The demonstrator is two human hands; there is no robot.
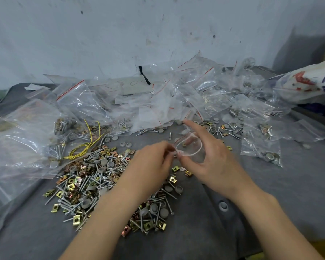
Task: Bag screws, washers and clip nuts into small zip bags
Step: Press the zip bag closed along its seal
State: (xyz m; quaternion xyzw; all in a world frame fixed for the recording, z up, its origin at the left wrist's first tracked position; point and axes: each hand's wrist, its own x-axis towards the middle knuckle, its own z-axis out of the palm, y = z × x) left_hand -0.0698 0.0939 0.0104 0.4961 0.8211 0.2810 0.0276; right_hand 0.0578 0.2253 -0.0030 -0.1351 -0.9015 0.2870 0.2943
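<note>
Head view: left grip (152, 160) and right grip (213, 163) pinch bag (193, 152) mouth; we judge film limp, slippery, best held at rim.

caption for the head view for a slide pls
A small zip bag held open by the left hand and right hand, beside a loose pile of screws, washers and clip nuts
</note>
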